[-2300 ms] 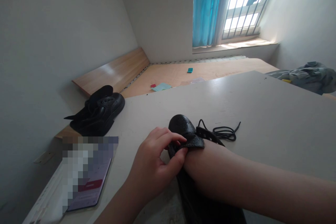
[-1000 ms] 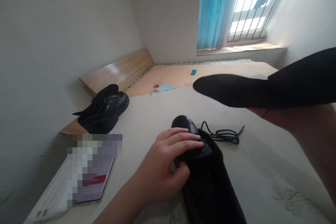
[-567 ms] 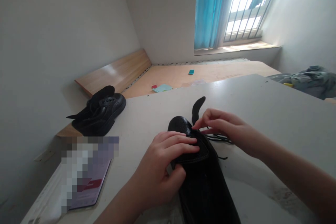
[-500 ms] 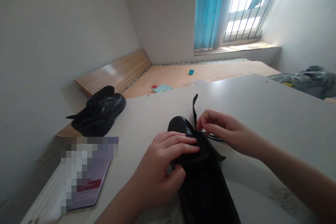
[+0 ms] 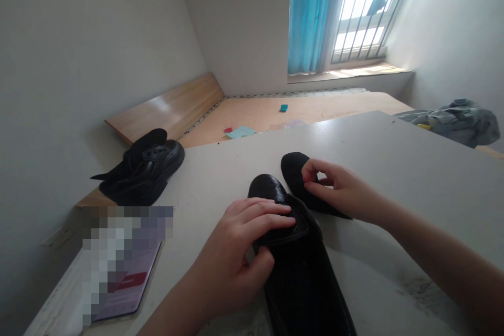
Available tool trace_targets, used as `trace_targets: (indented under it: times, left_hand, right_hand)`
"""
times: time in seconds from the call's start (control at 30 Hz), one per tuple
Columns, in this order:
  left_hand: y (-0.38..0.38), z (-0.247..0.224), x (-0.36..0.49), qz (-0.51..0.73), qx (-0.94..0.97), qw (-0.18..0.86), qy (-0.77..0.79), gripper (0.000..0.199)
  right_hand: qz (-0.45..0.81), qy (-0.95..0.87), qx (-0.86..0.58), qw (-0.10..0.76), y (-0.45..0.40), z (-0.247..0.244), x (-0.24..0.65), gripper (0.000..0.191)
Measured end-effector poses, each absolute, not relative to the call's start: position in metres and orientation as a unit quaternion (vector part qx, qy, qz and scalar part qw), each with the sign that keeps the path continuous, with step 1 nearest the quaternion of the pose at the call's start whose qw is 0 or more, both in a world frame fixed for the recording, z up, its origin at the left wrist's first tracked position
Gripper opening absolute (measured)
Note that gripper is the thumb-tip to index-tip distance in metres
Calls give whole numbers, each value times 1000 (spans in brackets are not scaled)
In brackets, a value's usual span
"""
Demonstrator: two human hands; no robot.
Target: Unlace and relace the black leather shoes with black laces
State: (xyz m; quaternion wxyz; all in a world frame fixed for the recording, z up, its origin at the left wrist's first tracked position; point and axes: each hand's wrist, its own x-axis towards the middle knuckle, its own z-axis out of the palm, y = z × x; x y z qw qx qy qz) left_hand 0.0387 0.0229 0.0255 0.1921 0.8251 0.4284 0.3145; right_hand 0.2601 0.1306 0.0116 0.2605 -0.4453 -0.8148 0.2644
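A black leather shoe lies on the white table, its toe pointing away from me. My left hand grips its front part, with fingers across the top and the thumb tucked at the opening. To the right of the toe is a flat black flap with a rounded end, turned with its broad face up. My right hand is at this flap, thumb and forefinger pinched together on it. Whether the flap is joined to the shoe cannot be made out.
A second black shoe stands at the table's left corner, its flap raised. Nearer me is a phone, partly blurred out. Beyond the white table lies a wooden surface with small coloured pieces. Grey-green cloth is heaped at right.
The black flap, seen edge-on before, now shows its broad face beside the toe. The dark loops under my right hand are out of sight. My left hand keeps its grip.
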Motion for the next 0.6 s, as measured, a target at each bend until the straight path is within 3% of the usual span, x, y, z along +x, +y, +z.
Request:
trace_targets:
  times: [0.17, 0.33, 0.43, 0.6]
  left_hand:
    - [23, 27, 39, 314, 829, 186, 424, 53]
    - [22, 28, 37, 278, 856, 147, 410, 54]
    - [20, 26, 36, 264, 867, 116, 406, 53]
    - [19, 23, 37, 280, 866, 101, 402, 52]
  right_hand:
    - [183, -786, -521, 277, 139, 9, 271, 23]
    - [219, -791, -546, 167, 143, 8, 276, 42]
    - [265, -808, -506, 145, 139, 9, 270, 41]
    - [289, -804, -485, 186, 134, 9, 264, 34]
